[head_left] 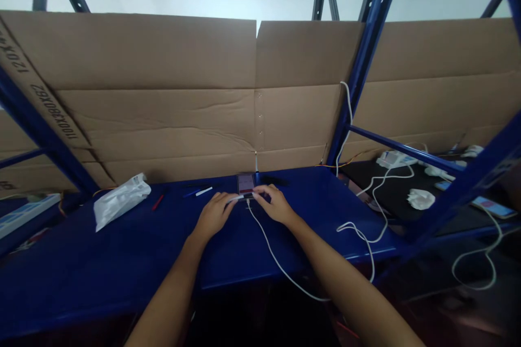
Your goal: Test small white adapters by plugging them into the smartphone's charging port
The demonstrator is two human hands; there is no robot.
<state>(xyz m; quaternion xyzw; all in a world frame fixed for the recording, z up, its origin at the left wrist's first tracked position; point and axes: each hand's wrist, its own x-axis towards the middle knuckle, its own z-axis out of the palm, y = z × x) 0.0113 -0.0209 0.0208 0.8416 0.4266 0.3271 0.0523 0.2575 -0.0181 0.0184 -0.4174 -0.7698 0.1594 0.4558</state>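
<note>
Near the back of the blue table, my left hand (215,212) and my right hand (274,203) face each other with fingertips drawn in. Between them is a slim white-and-dark object (246,196), its two ends pinched by my fingers; its exact kind is too small to make out. A white cable (266,241) runs up from the table's front edge, and its plug meets the underside of the slim object or lies just below it. Directly behind my fingers a phone (246,182) with a lit screen is propped up. Fingers partly cover the slim object.
On the blue table (122,276) lie a white plastic bag (122,200), a red pen (158,202) and a small white stick (204,191). Cardboard (175,65) walls the back. At right are a blue post (362,59), loose cable (358,230) and a power strip (395,159).
</note>
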